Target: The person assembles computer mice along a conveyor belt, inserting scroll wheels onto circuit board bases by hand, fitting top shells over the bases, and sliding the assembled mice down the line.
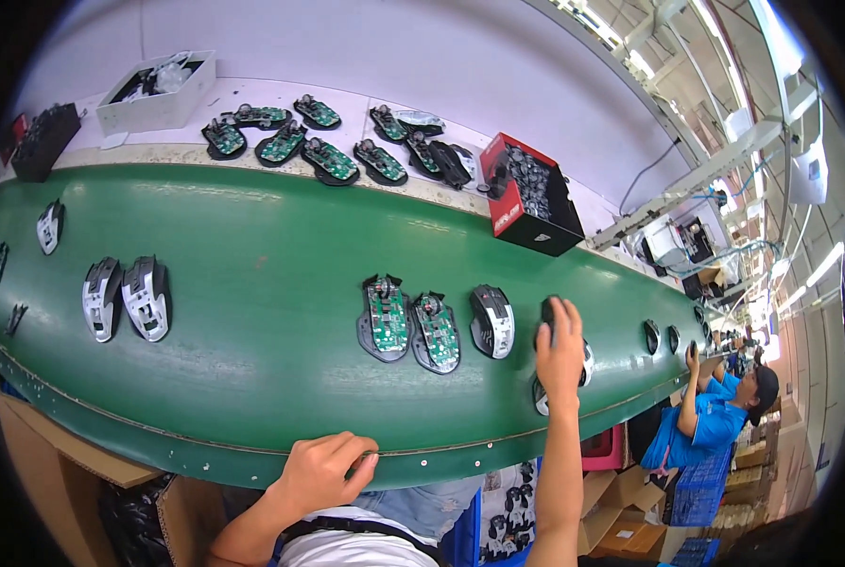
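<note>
Right hand (560,350) at partly hidden mouse shells (588,366): curved, black and silver.

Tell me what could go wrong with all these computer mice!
The right hand is close to a black and silver mouse, so it might bump it by accident. Nearby, a green circuit board lies uncovered, so it could perhaps get scratched or knocked. And the red and black box, heaped with small parts, seems to jut over the green belt; a nudge might spill some.
</note>
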The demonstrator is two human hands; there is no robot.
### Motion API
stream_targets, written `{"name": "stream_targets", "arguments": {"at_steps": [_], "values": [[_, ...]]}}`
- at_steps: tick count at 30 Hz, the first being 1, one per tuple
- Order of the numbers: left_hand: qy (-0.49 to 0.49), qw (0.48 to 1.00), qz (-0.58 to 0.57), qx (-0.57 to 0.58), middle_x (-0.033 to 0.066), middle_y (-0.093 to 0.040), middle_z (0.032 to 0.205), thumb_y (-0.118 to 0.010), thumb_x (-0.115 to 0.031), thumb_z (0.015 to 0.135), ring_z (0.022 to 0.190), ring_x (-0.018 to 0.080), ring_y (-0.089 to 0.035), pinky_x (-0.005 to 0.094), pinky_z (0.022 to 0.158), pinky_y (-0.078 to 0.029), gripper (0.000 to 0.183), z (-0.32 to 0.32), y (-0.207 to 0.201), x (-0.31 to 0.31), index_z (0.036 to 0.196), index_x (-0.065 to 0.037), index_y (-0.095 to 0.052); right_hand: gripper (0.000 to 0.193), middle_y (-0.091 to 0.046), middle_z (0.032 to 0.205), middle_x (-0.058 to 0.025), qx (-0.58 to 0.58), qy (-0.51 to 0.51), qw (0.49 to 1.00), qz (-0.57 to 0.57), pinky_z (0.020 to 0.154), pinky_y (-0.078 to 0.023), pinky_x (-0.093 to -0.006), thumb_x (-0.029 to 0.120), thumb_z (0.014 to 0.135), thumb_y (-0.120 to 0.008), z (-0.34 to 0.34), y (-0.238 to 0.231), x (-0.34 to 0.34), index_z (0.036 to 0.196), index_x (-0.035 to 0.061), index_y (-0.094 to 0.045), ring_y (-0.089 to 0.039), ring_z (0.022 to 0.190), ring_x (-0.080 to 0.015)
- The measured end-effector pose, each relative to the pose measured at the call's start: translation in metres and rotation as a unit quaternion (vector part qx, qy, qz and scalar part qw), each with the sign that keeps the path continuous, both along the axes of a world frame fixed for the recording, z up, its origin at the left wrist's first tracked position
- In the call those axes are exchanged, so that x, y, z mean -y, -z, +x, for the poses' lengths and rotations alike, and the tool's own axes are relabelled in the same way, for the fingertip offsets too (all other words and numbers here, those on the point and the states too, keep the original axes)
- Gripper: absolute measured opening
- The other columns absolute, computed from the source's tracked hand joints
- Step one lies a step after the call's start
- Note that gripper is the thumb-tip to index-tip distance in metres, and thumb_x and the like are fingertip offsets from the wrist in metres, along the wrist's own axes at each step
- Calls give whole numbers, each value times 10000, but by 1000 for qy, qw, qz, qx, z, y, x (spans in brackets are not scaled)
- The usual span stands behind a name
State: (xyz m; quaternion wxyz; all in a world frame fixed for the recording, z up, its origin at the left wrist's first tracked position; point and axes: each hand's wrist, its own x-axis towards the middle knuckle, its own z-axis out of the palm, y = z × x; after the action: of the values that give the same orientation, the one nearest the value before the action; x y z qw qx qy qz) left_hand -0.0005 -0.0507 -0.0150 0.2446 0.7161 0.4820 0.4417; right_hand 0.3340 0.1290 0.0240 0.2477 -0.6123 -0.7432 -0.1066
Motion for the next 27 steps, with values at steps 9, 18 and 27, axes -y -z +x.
{"name": "stream_targets", "arguments": {"at_steps": [9, 18, 27], "values": [[-4, 1000, -7, 1, 28, -609, 668, -707, -111, 832, 542, 186, -622, 318, 496, -500, 56, 3, 3, 1, 864, -84, -668, 503, -526, 1385, -171, -32, -205, 978, -36, 987, -453, -478, 118, 870, -670, -124, 5, 20, 1365, 116, -583, -548, 1133, -403], [-1, 1000, -17, -1, 33, -621, 665, -718, -74, 802, 561, 177, -627, 309, 518, -495, 76, 3, 1, 1, 867, -73, -679, 520, -438, 1460, -190, 14, -219, 973, -76, 1038, -412, -527, 128, 902, -632, -121, 29, 24, 1408, 94, -518, -449, 1271, -438], [8, 1000, -25, -9, 50, -629, 713, -703, -149, 843, 596, 229, -646, 344, 532, -523, 80, 1, -1, 1, 871, -92, -655, 460, -451, 1448, -200, -38, -203, 974, -90, 1096, -369, -485, 120, 916, -597, -127, 36, 20, 1366, 49, -537, -425, 1328, -397]]}}
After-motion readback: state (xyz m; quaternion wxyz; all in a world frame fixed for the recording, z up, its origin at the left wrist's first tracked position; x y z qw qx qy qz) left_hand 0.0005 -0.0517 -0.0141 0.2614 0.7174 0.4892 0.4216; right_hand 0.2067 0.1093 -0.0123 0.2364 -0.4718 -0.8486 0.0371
